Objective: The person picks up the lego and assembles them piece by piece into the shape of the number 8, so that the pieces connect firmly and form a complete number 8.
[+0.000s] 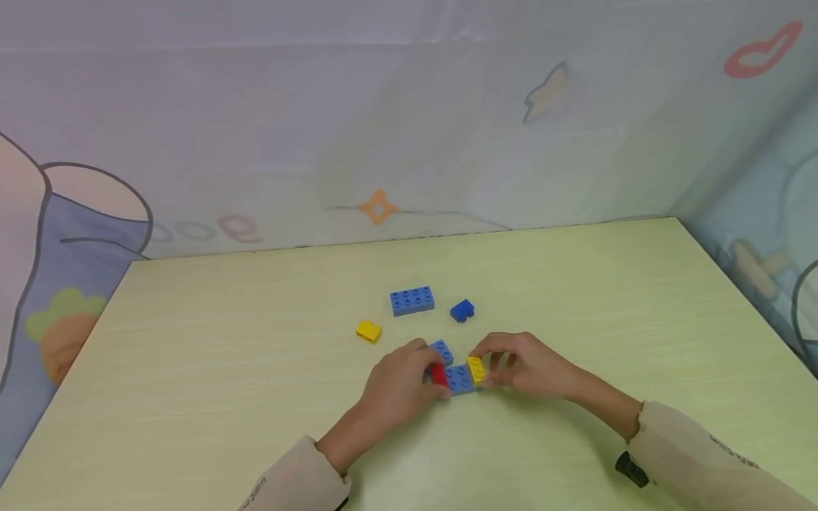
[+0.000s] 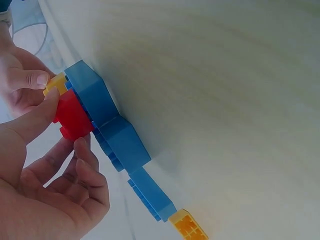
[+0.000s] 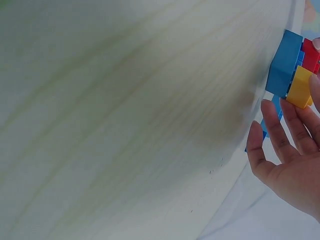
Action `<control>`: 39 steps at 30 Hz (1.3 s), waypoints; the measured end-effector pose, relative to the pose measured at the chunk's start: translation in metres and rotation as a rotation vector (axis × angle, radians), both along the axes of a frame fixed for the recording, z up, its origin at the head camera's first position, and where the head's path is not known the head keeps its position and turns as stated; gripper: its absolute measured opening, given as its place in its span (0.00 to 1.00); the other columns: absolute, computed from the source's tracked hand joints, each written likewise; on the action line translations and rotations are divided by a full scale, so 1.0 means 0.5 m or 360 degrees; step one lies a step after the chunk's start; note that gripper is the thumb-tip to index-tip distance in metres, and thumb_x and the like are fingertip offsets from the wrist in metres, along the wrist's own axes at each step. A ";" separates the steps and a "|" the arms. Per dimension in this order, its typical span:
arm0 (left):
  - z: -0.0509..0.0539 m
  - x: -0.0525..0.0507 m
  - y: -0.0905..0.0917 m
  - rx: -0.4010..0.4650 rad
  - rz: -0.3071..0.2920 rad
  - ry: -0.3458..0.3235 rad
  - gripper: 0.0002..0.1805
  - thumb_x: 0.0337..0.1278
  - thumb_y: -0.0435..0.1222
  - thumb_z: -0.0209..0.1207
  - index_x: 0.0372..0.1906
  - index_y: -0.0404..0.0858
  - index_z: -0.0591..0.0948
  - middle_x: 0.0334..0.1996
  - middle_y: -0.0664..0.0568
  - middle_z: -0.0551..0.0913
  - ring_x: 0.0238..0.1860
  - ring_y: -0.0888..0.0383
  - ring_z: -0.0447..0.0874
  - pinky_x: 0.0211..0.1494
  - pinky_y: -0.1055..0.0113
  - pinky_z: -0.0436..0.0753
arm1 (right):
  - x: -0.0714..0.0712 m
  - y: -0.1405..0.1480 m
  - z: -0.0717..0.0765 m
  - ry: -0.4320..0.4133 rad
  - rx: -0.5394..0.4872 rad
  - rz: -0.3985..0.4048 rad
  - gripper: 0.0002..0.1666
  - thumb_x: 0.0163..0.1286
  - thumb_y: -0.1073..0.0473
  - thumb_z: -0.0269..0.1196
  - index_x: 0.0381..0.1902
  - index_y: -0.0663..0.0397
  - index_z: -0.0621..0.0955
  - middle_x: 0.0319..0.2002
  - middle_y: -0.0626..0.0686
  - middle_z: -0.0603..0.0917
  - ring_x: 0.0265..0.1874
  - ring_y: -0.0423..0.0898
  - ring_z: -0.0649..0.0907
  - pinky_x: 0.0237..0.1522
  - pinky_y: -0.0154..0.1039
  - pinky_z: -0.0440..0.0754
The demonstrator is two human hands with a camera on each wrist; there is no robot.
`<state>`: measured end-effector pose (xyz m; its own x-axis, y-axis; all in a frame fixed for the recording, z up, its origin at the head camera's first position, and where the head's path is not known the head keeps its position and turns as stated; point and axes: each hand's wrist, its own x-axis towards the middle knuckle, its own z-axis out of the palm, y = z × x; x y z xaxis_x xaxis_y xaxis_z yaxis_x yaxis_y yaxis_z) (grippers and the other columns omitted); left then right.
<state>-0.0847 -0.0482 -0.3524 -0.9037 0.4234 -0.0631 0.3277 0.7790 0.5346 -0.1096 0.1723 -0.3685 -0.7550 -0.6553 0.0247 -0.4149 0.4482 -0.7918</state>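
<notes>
Two blue toy building bricks sit near each other between the hands: a nearer one (image 1: 459,380) and one just behind it (image 1: 442,350), partly hidden by the left fingers. A red brick (image 2: 74,116) stands on top of the nearer one's left part. My left hand (image 1: 397,385) pinches that red brick between thumb and fingers. On the right end of the same blue brick is a small yellow brick (image 1: 476,370). My right hand (image 1: 535,365) holds it between thumb and finger; in the right wrist view the other fingers (image 3: 280,135) spread below.
Beyond the hands lie a long blue brick (image 1: 412,302), a small dark blue brick (image 1: 462,311) on its side and a loose yellow brick (image 1: 368,331). The pale wooden table (image 1: 224,397) meets a printed cloth (image 1: 287,128) at its back edge.
</notes>
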 end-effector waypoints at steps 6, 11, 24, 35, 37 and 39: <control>0.000 0.001 -0.004 0.0033 -0.0031 0.0018 0.18 0.42 0.41 0.69 0.40 0.38 0.82 0.27 0.55 0.73 0.27 0.61 0.68 0.28 0.73 0.69 | 0.000 0.000 0.000 -0.0001 0.0008 0.0007 0.15 0.56 0.67 0.65 0.44 0.59 0.79 0.38 0.49 0.81 0.31 0.42 0.77 0.34 0.36 0.76; 0.001 -0.001 -0.012 0.0076 -0.0049 -0.0019 0.18 0.43 0.41 0.69 0.42 0.39 0.82 0.29 0.56 0.74 0.29 0.61 0.69 0.31 0.72 0.70 | -0.001 0.001 0.000 -0.0004 0.0005 0.0008 0.15 0.56 0.67 0.65 0.43 0.60 0.80 0.39 0.50 0.81 0.32 0.42 0.78 0.34 0.36 0.76; 0.007 -0.015 -0.053 0.0190 0.0087 -0.0107 0.20 0.41 0.35 0.69 0.45 0.37 0.81 0.37 0.52 0.78 0.31 0.58 0.71 0.32 0.69 0.72 | 0.001 -0.001 0.003 -0.0017 0.0029 -0.0012 0.16 0.56 0.67 0.65 0.44 0.60 0.80 0.37 0.48 0.80 0.31 0.42 0.77 0.34 0.36 0.76; -0.009 -0.026 -0.064 0.0152 0.0141 -0.0095 0.20 0.40 0.35 0.70 0.43 0.34 0.80 0.35 0.49 0.78 0.31 0.57 0.72 0.33 0.68 0.72 | -0.001 0.000 0.000 -0.0014 0.0029 -0.0004 0.16 0.55 0.68 0.65 0.44 0.61 0.80 0.39 0.50 0.81 0.32 0.41 0.78 0.34 0.36 0.76; -0.013 -0.028 -0.065 0.0143 0.0137 -0.0100 0.20 0.40 0.35 0.70 0.43 0.34 0.80 0.34 0.50 0.78 0.31 0.57 0.72 0.34 0.68 0.72 | -0.001 0.000 0.000 -0.0011 0.0029 -0.0001 0.16 0.55 0.68 0.65 0.44 0.61 0.80 0.39 0.50 0.81 0.32 0.41 0.78 0.34 0.36 0.76; -0.017 -0.029 -0.065 0.0135 0.0137 -0.0108 0.20 0.40 0.36 0.70 0.42 0.34 0.80 0.33 0.50 0.78 0.31 0.57 0.72 0.34 0.67 0.72 | -0.001 -0.001 0.000 -0.0010 0.0027 0.0002 0.16 0.56 0.67 0.65 0.44 0.61 0.80 0.40 0.50 0.81 0.32 0.41 0.78 0.34 0.36 0.76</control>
<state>-0.0994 -0.0808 -0.3607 -0.9319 0.3507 -0.0925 0.2224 0.7539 0.6181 -0.1100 0.1720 -0.3684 -0.7542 -0.6566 0.0090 -0.4107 0.4610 -0.7866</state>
